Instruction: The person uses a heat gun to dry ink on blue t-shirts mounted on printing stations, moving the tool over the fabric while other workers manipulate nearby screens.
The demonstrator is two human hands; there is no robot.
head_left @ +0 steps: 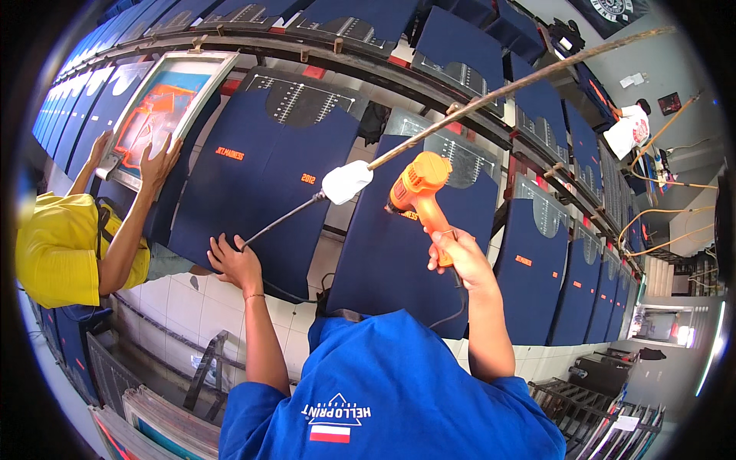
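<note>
My right hand (pixel 460 257) grips the handle of an orange heat gun (pixel 423 186). Its nozzle hangs over orange print on a navy fabric panel (pixel 410 253), partly covering the lettering. My left hand (pixel 234 264) is at the near edge of another navy panel (pixel 253 184), which bears two small orange prints. A dark power cord (pixel 280 218) stretches to my left thumb and fingers, which appear to hold it. That cord joins a white socket block (pixel 347 182) at the end of a long wooden stick (pixel 521 88).
Rows of fabric-covered printing boards (pixel 529 264) fill both sides of a long metal rail. At left, a person in yellow (pixel 69 245) has both hands on a framed printing screen (pixel 165 107). More frames (pixel 153 422) stand at lower left; a dark rack (pixel 571 406) is at lower right.
</note>
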